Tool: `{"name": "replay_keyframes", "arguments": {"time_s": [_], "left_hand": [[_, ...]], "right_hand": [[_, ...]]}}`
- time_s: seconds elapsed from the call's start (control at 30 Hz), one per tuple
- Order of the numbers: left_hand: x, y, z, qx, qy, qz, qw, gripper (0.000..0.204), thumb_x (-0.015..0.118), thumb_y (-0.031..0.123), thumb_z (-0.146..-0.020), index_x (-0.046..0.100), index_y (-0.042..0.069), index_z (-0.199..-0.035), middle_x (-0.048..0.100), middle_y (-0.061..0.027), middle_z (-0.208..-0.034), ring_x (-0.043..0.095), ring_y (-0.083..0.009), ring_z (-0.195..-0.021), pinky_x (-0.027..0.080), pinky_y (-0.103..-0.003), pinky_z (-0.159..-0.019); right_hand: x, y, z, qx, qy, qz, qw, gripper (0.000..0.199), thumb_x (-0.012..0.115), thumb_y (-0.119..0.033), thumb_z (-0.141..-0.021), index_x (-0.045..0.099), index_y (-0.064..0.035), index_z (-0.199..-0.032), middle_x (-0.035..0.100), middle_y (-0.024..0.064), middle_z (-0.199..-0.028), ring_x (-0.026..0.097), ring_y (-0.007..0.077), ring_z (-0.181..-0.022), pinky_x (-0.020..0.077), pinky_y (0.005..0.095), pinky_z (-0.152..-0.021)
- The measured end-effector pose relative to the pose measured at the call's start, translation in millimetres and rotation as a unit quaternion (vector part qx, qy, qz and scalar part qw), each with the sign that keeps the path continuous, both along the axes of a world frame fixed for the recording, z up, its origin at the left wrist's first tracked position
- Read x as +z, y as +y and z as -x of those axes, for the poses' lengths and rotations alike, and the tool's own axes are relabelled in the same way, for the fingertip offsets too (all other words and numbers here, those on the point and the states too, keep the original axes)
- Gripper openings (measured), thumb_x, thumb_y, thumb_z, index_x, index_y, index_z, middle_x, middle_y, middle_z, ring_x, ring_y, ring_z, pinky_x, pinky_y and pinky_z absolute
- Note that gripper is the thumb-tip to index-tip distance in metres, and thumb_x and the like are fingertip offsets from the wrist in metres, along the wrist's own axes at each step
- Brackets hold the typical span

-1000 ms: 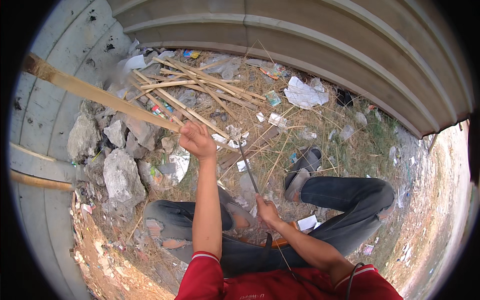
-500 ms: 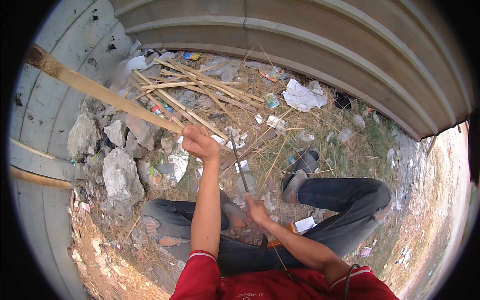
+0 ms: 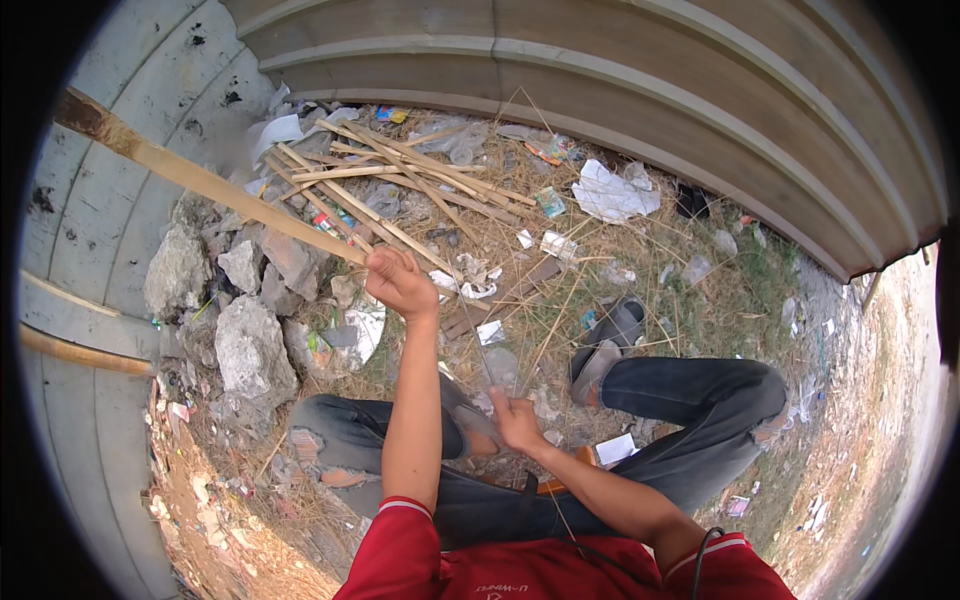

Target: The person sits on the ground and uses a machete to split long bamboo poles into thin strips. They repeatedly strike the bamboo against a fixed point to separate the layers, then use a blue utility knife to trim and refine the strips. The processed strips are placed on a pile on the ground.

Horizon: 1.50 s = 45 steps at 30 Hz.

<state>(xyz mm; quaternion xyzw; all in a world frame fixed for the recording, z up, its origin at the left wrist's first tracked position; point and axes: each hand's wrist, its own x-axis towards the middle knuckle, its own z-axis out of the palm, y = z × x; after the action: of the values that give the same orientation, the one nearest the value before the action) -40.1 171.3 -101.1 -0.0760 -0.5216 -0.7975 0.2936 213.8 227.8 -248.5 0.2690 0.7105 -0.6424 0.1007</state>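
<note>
Corrugated metal sheeting (image 3: 600, 80) stands beyond the pile of wooden strips (image 3: 400, 170), and pale panels (image 3: 100, 240) with dark stains stand to the left of it. Dry grass (image 3: 545, 325) and scattered litter (image 3: 558, 246) lie about the pile. On its left, towards the person, is a heap of grey rocks (image 3: 250, 345); to its right lie a crumpled white sheet (image 3: 612, 190) and, farther right, something black (image 3: 692, 200) whose kind is unclear.

The left hand (image 3: 400, 285) is just on the person's side of the pile, closed around the near end of a long pale strip (image 3: 230, 205). That strip slants away past the left of the pile, over the rocks, to a browner far end in front of the panels.

The right hand (image 3: 515, 420), nearer the person than the pile, is clenched around a thin tool (image 3: 485, 360); the part inside the grip is hidden, and the narrow shaft points towards the pile, seen too finely to tell its shape.

Bent legs in torn dark jeans (image 3: 690, 400) flank this hand on the person's side of the pile. A white card (image 3: 616, 449) lies by the right forearm (image 3: 620, 490), well apart from the pile.
</note>
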Motion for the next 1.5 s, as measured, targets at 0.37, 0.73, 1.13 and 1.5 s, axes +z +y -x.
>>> {"name": "replay_keyframes", "arguments": {"time_s": [0.37, 0.73, 1.13, 1.5], "left_hand": [[-6, -10, 2, 0.004, -0.011, -0.117, 0.993, 0.056, 0.034, 0.063, -0.102, 0.037, 0.012, -0.08, 0.033, 0.0012, -0.07, 0.029, -0.0087, -0.06, 0.025, -0.024, -0.055], [-12, 1, -4, 0.025, 0.014, -0.061, 0.998, 0.039, 0.047, 0.041, -0.107, 0.041, 0.012, -0.083, 0.032, 0.0049, -0.062, 0.028, -0.0048, -0.054, 0.022, -0.024, -0.05], [0, 12, -6, 0.055, -0.001, -0.03, 0.998, 0.038, 0.051, 0.034, -0.107, 0.038, 0.01, -0.08, 0.035, 0.0056, -0.062, 0.028, -0.0028, -0.052, 0.02, -0.023, -0.047], [-11, -13, 6, 0.061, 0.011, -0.06, 0.996, 0.04, 0.047, 0.036, -0.108, 0.036, 0.012, -0.078, 0.028, 0.0056, -0.061, 0.025, -0.0044, -0.053, 0.02, -0.024, -0.048]], "right_hand": [[20, 29, 11, -0.099, -0.167, 0.181, 0.964, 0.064, 0.055, -0.064, -0.095, 0.052, -0.0041, -0.07, 0.051, 0.008, -0.06, 0.048, 0.0189, -0.045, 0.0435, 0.037, -0.043], [2, 11, 11, -0.071, -0.143, 0.146, 0.976, 0.063, 0.052, -0.058, -0.099, 0.053, -0.0044, -0.065, 0.049, 0.007, -0.055, 0.048, 0.0188, -0.042, 0.0434, 0.0367, -0.042], [1, 26, 17, -0.088, -0.232, 0.15, 0.957, 0.067, 0.05, -0.056, -0.1, 0.054, -0.0021, -0.061, 0.052, 0.0075, -0.053, 0.053, 0.0204, -0.049, 0.0455, 0.0373, -0.051], [-12, 45, 12, -0.053, -0.231, 0.113, 0.965, 0.069, 0.053, -0.061, -0.096, 0.061, 0.0014, -0.066, 0.059, 0.0111, -0.059, 0.056, 0.0255, -0.045, 0.0451, 0.0369, -0.047]]}}
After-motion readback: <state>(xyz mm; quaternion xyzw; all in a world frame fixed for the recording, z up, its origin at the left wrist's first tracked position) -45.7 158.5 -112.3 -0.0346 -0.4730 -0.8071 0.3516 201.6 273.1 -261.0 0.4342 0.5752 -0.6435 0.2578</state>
